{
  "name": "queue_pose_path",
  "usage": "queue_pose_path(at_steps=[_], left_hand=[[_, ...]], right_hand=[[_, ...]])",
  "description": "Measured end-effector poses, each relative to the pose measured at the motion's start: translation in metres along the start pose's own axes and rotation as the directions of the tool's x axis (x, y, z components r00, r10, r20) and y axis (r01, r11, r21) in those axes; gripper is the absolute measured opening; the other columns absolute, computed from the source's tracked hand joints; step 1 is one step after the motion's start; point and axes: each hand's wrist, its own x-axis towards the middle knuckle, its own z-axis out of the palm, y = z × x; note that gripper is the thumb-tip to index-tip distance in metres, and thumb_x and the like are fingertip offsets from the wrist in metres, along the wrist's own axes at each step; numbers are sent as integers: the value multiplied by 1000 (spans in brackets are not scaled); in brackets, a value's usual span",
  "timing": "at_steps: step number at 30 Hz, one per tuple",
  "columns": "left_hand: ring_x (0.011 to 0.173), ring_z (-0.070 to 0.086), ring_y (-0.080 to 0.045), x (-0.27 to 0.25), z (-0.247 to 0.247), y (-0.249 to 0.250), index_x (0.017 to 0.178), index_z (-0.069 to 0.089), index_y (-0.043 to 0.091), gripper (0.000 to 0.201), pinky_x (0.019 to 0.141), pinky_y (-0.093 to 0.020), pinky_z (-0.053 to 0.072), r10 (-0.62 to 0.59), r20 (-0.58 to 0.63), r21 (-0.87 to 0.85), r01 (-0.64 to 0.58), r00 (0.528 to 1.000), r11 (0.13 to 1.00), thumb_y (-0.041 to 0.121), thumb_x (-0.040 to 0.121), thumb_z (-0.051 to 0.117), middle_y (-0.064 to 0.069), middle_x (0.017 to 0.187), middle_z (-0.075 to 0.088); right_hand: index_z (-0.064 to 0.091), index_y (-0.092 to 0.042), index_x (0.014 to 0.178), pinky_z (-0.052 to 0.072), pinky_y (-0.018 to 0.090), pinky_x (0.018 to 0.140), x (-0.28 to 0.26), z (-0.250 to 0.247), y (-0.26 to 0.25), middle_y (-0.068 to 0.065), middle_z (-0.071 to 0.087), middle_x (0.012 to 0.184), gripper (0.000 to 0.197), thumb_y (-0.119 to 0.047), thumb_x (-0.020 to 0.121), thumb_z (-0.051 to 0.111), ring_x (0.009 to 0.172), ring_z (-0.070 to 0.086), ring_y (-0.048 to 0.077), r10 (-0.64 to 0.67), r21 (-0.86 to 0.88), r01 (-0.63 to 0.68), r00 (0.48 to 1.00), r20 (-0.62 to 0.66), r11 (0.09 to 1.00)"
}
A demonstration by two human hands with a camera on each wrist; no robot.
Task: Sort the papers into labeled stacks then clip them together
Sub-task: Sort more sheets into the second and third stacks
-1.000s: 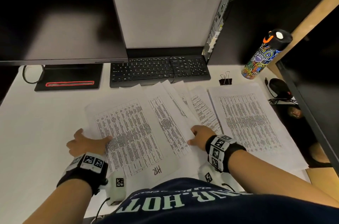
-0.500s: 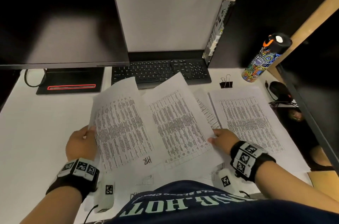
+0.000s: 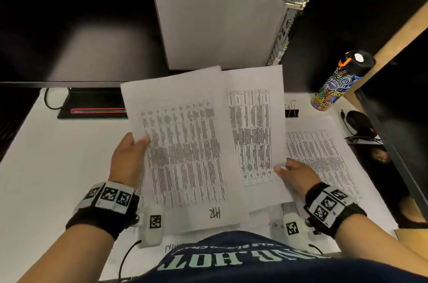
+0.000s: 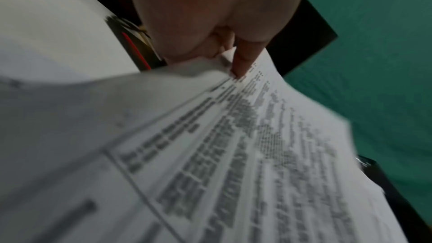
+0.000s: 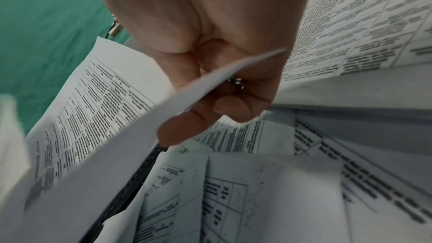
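My left hand (image 3: 132,155) grips the left edge of a printed sheet marked "HR" (image 3: 185,155), lifted off the desk; in the left wrist view the thumb (image 4: 243,62) presses on that HR sheet (image 4: 233,154). My right hand (image 3: 289,174) pinches the right edge of a second printed sheet (image 3: 254,134), raised beside the first; the right wrist view shows this second sheet (image 5: 98,110) between thumb (image 5: 187,127) and curled fingers. More printed papers (image 3: 324,157) lie flat on the desk under and to the right. A black binder clip (image 3: 291,111) sits behind them.
A dark monitor (image 3: 76,21) stands at the back left on its stand (image 3: 92,110). A black computer tower (image 3: 335,32) and a colourful bottle (image 3: 338,81) are at the back right. A black mouse (image 3: 359,121) lies by the desk's right edge. The white desk (image 3: 53,167) is bare on the left.
Both hands have raised their sheets from the desk and tilted them up toward me; the sheets now cover the keyboard. The head view has come closer.
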Motion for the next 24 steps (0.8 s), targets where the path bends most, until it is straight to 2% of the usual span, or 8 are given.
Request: queue_pose_path(at_steps=[7,9,11,14,16,18,21,24], left_hand=[[96,63,-26,-7,31,7,100,59,11,17,78,-32,50,-7,59,195,-5,998,981,20,91,49,3,90,66],[107,58,-28,-4,32,1,102,58,13,17,92,-36,44,-8,30,249,1,1000,969,22,91,46,9,86,62],[119,49,-32,-6,34,-4,103,54,19,17,108,-42,32,3,-35,259,6,999,966,23,91,42,1,99,63],[91,55,-18,-15,40,-3,108,50,19,16,77,-28,41,30,-63,172,-18,998,985,19,95,41,-4,107,59],[83,57,-14,-20,46,-2,109,48,20,15,71,-27,42,12,-33,92,-9,999,996,19,94,50,-1,101,60],[82,59,-13,-20,48,-6,115,45,23,31,80,-29,44,-39,-15,-6,39,999,999,16,89,61,2,94,62],[87,62,-15,-21,47,-10,128,40,28,54,87,-30,44,-61,-4,-66,61,998,996,9,85,68,8,89,62],[99,65,-29,-19,40,-11,125,53,3,39,97,-38,46,-43,18,52,42,999,998,10,88,64,-8,107,68]], right_hand=[[70,-32,89,47,48,99,5,7,2,1,71,109,12,-21,86,65,104,65,23,-9,68,3,996,84,998],[70,-33,92,47,47,100,5,9,6,-1,71,109,15,-21,85,66,105,65,21,-28,53,23,994,109,998],[69,-32,96,46,45,101,3,13,9,-3,72,108,17,-20,85,66,105,65,18,-44,38,39,989,140,999],[69,-27,96,49,34,96,-2,20,7,-5,72,102,18,-13,85,65,99,66,13,-70,61,62,987,148,996],[70,-19,99,53,18,80,-3,24,6,-10,72,92,18,-8,85,65,83,68,3,-87,76,76,985,148,994],[70,-15,96,52,11,62,-1,26,6,-9,72,84,18,-3,83,66,69,68,0,-84,90,71,985,149,993],[70,-15,82,52,17,58,2,26,7,-2,73,79,18,3,79,68,69,67,11,-72,45,66,987,141,997],[68,-4,79,53,25,62,5,23,7,3,71,79,15,-11,72,78,70,64,16,-77,-26,82,987,140,996]])
